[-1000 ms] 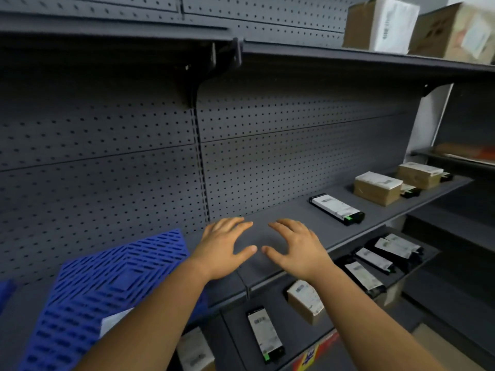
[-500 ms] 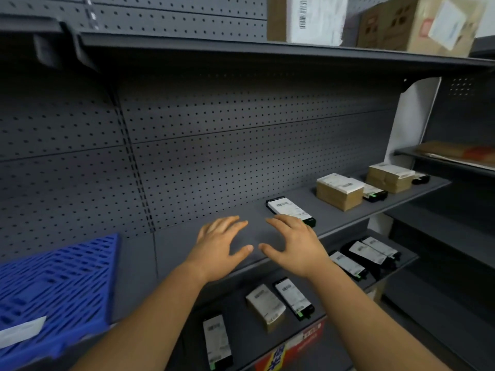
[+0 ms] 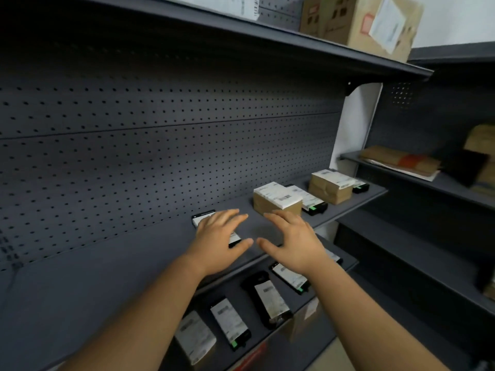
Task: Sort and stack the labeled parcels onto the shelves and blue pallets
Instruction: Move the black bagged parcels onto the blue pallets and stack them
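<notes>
My left hand [image 3: 218, 241] and my right hand [image 3: 293, 242] hover palm down, fingers spread, over the dark grey middle shelf [image 3: 134, 263]; both hold nothing. A flat black labeled parcel [image 3: 202, 216] lies on that shelf, mostly hidden under my left hand. Further right stand a brown labeled box [image 3: 274, 200], a flat black parcel [image 3: 310, 200] beside it, and a second brown box [image 3: 330, 186]. On the lower shelf [image 3: 345, 263] lie several flat labeled parcels, among them a black one [image 3: 270, 301].
A big cardboard box [image 3: 359, 22] sits on the top shelf. A perforated back panel [image 3: 160, 145] rises behind the middle shelf. To the right, a second shelving unit [image 3: 428, 183] carries brown padded parcels [image 3: 399, 160]. The blue pallet is out of view.
The view has swung right: the blue pallet slid out of sight on the left. Both hands stayed open and moved right along the shelf; the left one now covers the flat black parcel.
</notes>
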`<state>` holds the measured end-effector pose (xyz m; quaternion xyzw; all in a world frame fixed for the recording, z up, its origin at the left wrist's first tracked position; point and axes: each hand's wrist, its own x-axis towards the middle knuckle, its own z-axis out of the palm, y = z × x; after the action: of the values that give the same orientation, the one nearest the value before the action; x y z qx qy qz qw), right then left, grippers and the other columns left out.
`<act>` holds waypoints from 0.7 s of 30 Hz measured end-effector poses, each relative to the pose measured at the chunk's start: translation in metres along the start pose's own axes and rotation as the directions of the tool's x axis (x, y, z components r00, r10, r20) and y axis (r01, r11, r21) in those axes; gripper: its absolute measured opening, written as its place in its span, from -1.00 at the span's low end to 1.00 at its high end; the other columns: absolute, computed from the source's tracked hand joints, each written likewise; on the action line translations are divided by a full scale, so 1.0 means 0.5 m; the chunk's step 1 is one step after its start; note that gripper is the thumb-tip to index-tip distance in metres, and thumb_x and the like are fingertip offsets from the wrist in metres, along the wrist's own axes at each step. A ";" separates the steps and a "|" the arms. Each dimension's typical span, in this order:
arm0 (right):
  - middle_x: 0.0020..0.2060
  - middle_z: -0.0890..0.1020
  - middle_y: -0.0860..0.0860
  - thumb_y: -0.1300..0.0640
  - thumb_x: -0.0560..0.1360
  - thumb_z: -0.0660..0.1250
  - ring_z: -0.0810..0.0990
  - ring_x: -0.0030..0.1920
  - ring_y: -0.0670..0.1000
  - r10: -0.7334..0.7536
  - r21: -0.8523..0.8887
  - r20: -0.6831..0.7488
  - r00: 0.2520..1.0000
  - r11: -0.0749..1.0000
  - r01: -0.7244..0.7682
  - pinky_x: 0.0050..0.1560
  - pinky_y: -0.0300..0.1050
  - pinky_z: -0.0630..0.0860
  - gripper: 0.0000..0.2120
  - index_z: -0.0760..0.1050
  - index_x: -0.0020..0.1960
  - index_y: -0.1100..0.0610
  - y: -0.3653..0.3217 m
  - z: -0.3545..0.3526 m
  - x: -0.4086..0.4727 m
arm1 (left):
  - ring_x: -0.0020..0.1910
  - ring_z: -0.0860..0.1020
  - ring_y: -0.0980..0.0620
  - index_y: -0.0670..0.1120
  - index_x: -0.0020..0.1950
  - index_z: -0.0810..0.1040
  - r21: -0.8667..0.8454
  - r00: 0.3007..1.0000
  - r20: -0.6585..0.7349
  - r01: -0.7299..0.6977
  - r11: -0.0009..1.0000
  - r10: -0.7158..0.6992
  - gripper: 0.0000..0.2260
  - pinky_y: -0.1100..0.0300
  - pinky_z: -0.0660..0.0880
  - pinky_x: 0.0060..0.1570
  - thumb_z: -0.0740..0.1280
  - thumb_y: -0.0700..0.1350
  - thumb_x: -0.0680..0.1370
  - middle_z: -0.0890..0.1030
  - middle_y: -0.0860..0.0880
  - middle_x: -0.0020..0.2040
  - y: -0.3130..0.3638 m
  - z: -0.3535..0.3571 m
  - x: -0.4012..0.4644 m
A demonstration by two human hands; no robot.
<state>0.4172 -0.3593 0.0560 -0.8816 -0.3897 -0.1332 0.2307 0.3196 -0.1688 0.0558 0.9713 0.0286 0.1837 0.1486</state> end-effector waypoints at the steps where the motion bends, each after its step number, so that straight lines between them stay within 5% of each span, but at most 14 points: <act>1: 0.37 0.40 -0.08 -0.40 0.39 0.10 0.32 0.38 -0.01 0.002 -0.001 -0.012 1.000 1.000 -0.002 0.35 0.06 0.31 -0.28 0.34 0.44 -0.06 0.021 -0.004 0.012 | 0.50 0.09 0.11 0.17 0.51 0.21 0.001 1.000 -0.002 -0.007 1.000 0.007 -0.30 0.02 0.02 0.48 -0.04 0.43 0.43 0.19 0.13 0.52 0.007 0.011 0.024; 15: 0.41 0.37 -0.08 -0.42 0.36 0.08 0.25 0.44 -0.03 -0.101 0.048 -0.034 0.994 0.994 0.102 0.44 0.03 0.19 -0.26 0.34 0.43 -0.08 0.261 -0.023 0.142 | 0.50 0.05 0.13 0.18 0.52 0.17 0.098 0.999 -0.003 0.033 0.995 -0.033 -0.45 0.08 -0.04 0.44 0.16 0.28 0.56 0.16 0.16 0.53 0.095 0.104 0.223; 21: 0.37 0.42 -0.06 -0.39 0.40 0.13 0.32 0.39 0.00 -0.169 0.082 -0.041 0.985 0.982 0.172 0.37 0.07 0.30 -0.30 0.36 0.43 -0.04 0.408 -0.054 0.181 | 0.51 0.02 0.13 0.21 0.52 0.15 0.123 0.992 0.010 0.122 0.985 -0.125 -0.45 0.11 -0.07 0.47 0.14 0.30 0.56 0.12 0.16 0.54 0.185 0.158 0.313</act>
<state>0.6281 -0.4367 0.0547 -0.8320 -0.4650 -0.1506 0.2623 0.4945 -0.2617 0.0678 0.9765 0.0986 0.1636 0.1002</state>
